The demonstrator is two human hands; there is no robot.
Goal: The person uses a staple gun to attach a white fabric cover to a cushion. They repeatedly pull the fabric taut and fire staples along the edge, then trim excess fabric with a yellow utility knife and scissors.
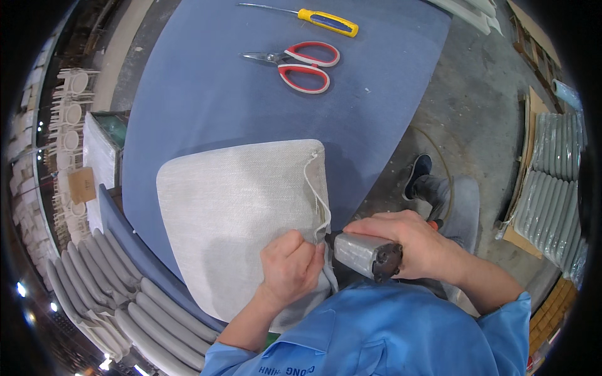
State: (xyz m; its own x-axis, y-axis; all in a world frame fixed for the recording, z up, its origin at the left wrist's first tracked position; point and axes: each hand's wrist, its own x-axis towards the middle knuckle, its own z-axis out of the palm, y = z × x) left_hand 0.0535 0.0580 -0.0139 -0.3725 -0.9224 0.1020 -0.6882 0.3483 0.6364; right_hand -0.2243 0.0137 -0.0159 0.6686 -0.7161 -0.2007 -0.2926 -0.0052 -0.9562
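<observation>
A light grey, fabric-covered chair cushion panel (pixel 232 207) lies on the blue table, its right edge toward me partly unfastened with a strip of loose cord (pixel 310 178) along it. My left hand (pixel 290 266) is closed in a pinch on the fabric edge near the lower right side. My right hand (pixel 414 241) is wrapped round a staple gun (pixel 364 254), a metal-bodied tool with a dark end, whose nose meets the panel's edge beside my left fingers. The exact contact point is hidden.
On the blue table (pixel 207 81) lie red-and-white-handled scissors (pixel 307 66) and a yellow-handled screwdriver (pixel 329 22). Stacked grey cushions (pixel 157 313) stand at the lower left; plastic-wrapped grey panels (pixel 552 194) stand at the right. A hose (pixel 446 153) runs across the floor.
</observation>
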